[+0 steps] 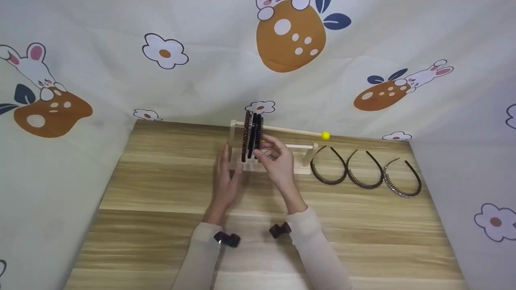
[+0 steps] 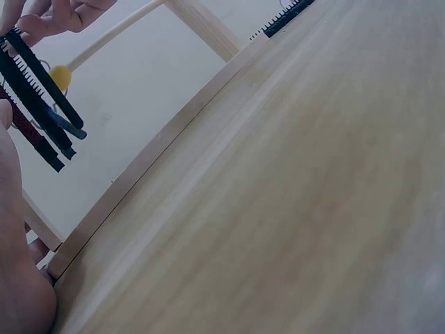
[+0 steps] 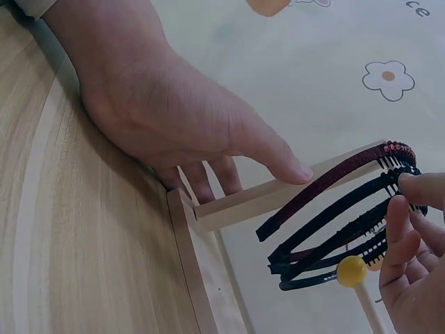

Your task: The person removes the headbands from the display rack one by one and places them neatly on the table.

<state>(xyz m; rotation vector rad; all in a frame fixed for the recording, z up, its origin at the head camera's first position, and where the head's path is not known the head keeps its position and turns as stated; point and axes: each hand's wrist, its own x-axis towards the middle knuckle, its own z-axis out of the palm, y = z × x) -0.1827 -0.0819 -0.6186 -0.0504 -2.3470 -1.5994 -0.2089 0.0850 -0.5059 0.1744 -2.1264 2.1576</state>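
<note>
Several dark toothed headbands (image 1: 252, 137) hang together on the upper rod of a wooden stand (image 1: 301, 170), near its left end. My right hand (image 1: 279, 163) pinches the headbands at their right side between thumb and fingers, as the right wrist view also shows. At the stand's left upright, my left hand (image 3: 174, 111) has its fingers behind the post and its thumb extended along the front, close to a dark red headband (image 3: 327, 179). A yellow ball (image 1: 325, 135) caps the rod's right end.
Three more headbands (image 1: 365, 187) lie in a row on the wooden table (image 1: 161, 177), right of the stand. A lower rod (image 1: 299, 146) reaches the stand's short right post. Patterned cloth (image 1: 213, 80) rises behind the table and at both sides.
</note>
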